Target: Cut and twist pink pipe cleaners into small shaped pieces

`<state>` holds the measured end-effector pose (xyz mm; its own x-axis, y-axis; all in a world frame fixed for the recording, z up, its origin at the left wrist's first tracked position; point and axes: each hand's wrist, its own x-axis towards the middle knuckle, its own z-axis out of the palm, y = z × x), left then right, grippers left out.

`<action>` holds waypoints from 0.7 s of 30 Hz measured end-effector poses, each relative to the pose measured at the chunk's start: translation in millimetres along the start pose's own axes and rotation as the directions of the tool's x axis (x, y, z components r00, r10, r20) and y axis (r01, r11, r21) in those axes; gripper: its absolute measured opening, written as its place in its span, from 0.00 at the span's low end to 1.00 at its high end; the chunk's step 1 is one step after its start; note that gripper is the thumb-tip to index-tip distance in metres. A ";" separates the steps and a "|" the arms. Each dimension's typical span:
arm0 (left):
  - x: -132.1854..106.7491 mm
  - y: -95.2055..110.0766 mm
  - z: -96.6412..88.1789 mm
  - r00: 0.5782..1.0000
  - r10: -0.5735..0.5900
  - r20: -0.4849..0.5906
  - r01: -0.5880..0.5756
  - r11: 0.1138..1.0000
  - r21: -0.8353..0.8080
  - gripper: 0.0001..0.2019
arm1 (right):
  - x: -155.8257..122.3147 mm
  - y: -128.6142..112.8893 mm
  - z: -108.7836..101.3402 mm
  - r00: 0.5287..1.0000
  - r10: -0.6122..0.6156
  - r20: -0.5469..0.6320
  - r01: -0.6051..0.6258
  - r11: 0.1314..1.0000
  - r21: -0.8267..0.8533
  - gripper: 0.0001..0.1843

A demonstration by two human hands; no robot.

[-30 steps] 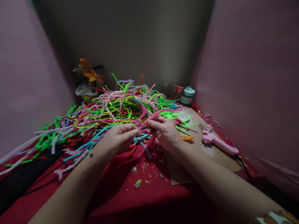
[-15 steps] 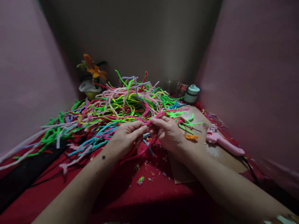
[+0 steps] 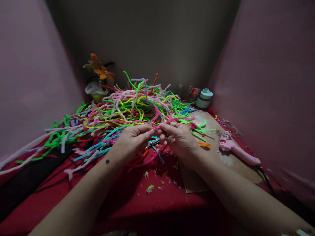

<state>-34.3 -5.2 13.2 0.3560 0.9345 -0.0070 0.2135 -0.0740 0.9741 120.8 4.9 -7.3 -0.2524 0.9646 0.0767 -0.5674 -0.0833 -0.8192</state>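
Pink pipe cleaners [image 3: 182, 120] are pinched between both hands at the near edge of a big heap of pipe cleaners [image 3: 137, 105]. My left hand [image 3: 136, 139] closes thumb and finger on them from the left. From the right, my right hand [image 3: 179, 139] grips them, its fingers curled and almost touching the left fingertips. One pink end sticks out past the right hand, and another pink strand [image 3: 150, 161] hangs below toward the left. Under the hands lies a pair of scissors with orange-red handles [image 3: 142, 155], partly hidden by the left hand.
A pink glue gun [image 3: 237, 152] rests on a brown board [image 3: 209, 173] at the right. Behind it stand a mint-lidded bottle [image 3: 204, 98] and a clear bottle. An orange flower in a pot [image 3: 98, 91] is at back left. Scraps litter the red cloth [image 3: 162, 203].
The view has shifted slightly. My hands stay pinched on the pink pipe cleaners, with the fingertips a bit differently placed, and more of the scissors shows beneath them.
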 end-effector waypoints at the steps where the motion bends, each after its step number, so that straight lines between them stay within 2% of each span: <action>1: 0.5 -0.5 -0.5 1.000 0.004 -0.009 -0.004 1.000 0.015 0.13 | 0.0 0.2 -0.1 1.000 0.014 0.005 -0.014 1.000 0.007 0.07; 8: 3.1 -0.9 -0.6 0.996 0.060 -0.063 -0.049 0.986 0.162 0.15 | -0.4 -0.2 0.1 0.999 0.034 0.036 -0.035 0.999 0.019 0.08; 10: 4.0 -1.9 -4.0 0.991 0.116 -0.066 -0.098 0.968 0.230 0.16 | -0.3 -0.9 0.4 0.999 0.029 0.027 -0.029 1.000 0.008 0.08; 12: 5.2 -3.4 -10.8 0.971 0.202 -0.125 -0.142 0.916 0.374 0.16 | 0.0 -1.9 0.4 1.000 -0.014 -0.005 0.014 1.000 -0.011 0.08; 14: 6.1 -5.0 -19.2 0.950 0.251 -0.188 -0.105 0.820 0.562 0.15 | 0.5 -3.0 -0.1 0.994 -0.096 -0.060 0.094 0.995 -0.041 0.08; 15: 6.4 -5.9 -23.2 0.958 0.230 -0.172 -0.067 0.761 0.645 0.14 | 0.8 -3.7 -0.5 0.986 -0.138 -0.091 0.132 0.989 -0.062 0.08; 17: 6.5 -7.8 -28.7 0.992 0.124 -0.032 -0.051 0.611 0.790 0.10 | 1.5 -4.9 -1.7 0.967 -0.210 -0.144 0.197 0.975 -0.104 0.08; 19: 6.1 -10.5 -29.7 0.993 0.019 0.114 -0.111 0.424 0.899 0.06 | 2.2 -6.0 -3.0 0.950 -0.261 -0.172 0.239 0.961 -0.139 0.08; 21: 5.4 -13.7 -27.0 0.986 -0.028 0.164 -0.151 0.268 0.952 0.05 | 2.8 -7.0 -3.9 0.937 -0.296 -0.184 0.268 0.949 -0.165 0.08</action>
<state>-59.9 10.2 5.9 0.4943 0.8664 -0.0711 0.8693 -0.4921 0.0469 127.2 9.2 -3.5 0.0756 0.9748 0.2099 -0.4771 0.2203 -0.8508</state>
